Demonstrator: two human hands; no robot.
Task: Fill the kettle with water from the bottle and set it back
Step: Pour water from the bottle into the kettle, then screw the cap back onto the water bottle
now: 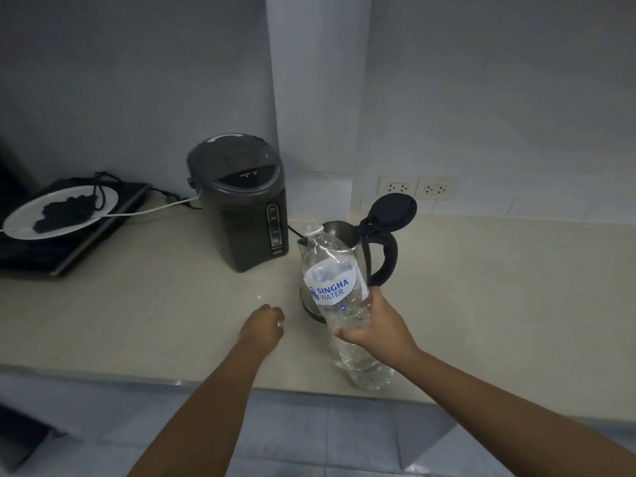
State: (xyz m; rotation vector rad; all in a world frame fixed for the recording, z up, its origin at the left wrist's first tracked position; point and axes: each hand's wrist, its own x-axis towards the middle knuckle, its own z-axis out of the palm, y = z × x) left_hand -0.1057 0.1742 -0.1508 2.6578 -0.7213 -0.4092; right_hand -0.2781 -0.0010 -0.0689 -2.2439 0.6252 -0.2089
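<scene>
We log the right hand wrapped around the lower middle of the water bottle, fingers curled over its crumpled clear wall just below the label (which reads SINGHA WATER). The bottle is tilted, base toward us past the grip and hanging over the counter edge, neck pointing up and away; the mouth looks uncapped, though we cannot be sure at this resolution. To the left of the grip, the left hand hovers low over the counter, closed into a loose fist that holds nothing we can make out.

Directly behind the grip stands the kettle, steel body upright on the counter, its black lid flipped open and standing up over the black handle. The bottle's neck crosses in front of the kettle's open rim. We cannot tell the water level inside.

Farther back and left of the grip sits a dark electric pot with a level gauge on its front. Well left of that, a white plate with something dark on it rests on a black cooktop. On the wall behind and right of the kettle we note two sockets.
</scene>
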